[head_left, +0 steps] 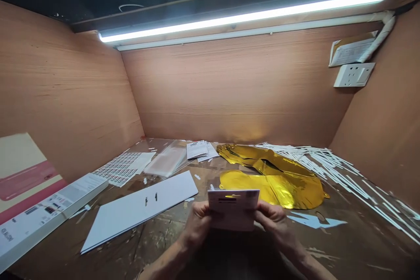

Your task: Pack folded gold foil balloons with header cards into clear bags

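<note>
Both hands hold up a small flat clear packet (232, 208) with a white card inside and a gold piece showing near its top. My left hand (196, 222) grips the packet's left edge with curled fingers. My right hand (274, 218) pinches its right edge. Just beyond the packet lies a heap of gold foil balloons (278, 179) on the brown worktable (344, 236).
White straws (331, 164) are spread at the right. A white board (141, 208) lies left of my hands. Sticker sheets (120, 168), clear bags (167, 159), paper slips (198, 149) sit farther back. A long white box (49, 210) rests at the left edge. Wooden walls enclose the bench.
</note>
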`<state>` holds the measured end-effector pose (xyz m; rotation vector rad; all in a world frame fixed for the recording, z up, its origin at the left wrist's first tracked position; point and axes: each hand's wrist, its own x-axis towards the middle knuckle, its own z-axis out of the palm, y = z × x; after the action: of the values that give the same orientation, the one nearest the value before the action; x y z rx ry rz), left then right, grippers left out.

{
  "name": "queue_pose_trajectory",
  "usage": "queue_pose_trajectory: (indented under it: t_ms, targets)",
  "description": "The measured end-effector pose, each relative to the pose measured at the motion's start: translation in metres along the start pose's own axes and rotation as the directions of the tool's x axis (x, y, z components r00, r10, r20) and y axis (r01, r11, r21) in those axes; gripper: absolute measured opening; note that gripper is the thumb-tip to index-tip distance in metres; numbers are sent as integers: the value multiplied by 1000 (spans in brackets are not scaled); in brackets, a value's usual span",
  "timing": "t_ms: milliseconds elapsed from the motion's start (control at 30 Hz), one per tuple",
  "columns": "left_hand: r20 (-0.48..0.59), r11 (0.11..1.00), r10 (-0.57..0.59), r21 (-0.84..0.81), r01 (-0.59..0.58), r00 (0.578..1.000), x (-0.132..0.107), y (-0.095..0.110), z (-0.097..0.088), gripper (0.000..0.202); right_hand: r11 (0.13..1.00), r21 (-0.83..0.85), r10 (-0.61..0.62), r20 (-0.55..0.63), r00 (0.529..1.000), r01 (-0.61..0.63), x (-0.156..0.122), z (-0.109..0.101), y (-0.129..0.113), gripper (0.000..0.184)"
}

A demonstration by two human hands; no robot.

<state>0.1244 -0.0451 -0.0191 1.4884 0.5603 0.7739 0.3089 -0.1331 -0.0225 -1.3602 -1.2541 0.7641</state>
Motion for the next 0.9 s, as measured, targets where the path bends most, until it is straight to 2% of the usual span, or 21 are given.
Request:
queue_pose_trajectory:
  t_ms: [67,133,233,333,433,567,667,733,800,900]
  targets:
    - [27,1000,-28,2,28,999,-3,-3,-1,19,1000,-21,5,58,998,-3,-2,2,13,22]
    - [42,998,-22,-60,25,999,-4,3,-2,25,999,-38,-8,76,997,11,-2,2,19,20]
    - [-43,991,37,-127,-42,998,1,18,-3,28,999,-33,-2,80,997,5,0,1,12,16]
    - [-130,995,51,-75,-61,990,7,22,-4,22,999,-15,29,68,997,-28,2,-1,1,16]
    - [-144,998,12,-57,-21,990,8,9,-5,26,998,-61,13,88,996,-7,2,-2,1,21]
    - [-123,995,-74,-79,64,990,1,-18,-6,32,973,-206,-72,163,984,105,0,1,18,24]
    - [-138,992,-101,-89,89,985,0,-27,-6,30,958,-257,-85,160,984,124,0,2,25,24]
    - [-156,990,-111,-107,95,982,6,-24,-5,25,963,-254,-52,139,989,86,4,2,24,22]
    - [-227,986,-128,-135,99,965,16,-18,-3,20,975,-223,20,89,996,1,11,1,20,20]
    - [-376,961,-237,-226,160,896,35,-10,1,19,965,-142,229,34,973,-222,27,-1,14,22]
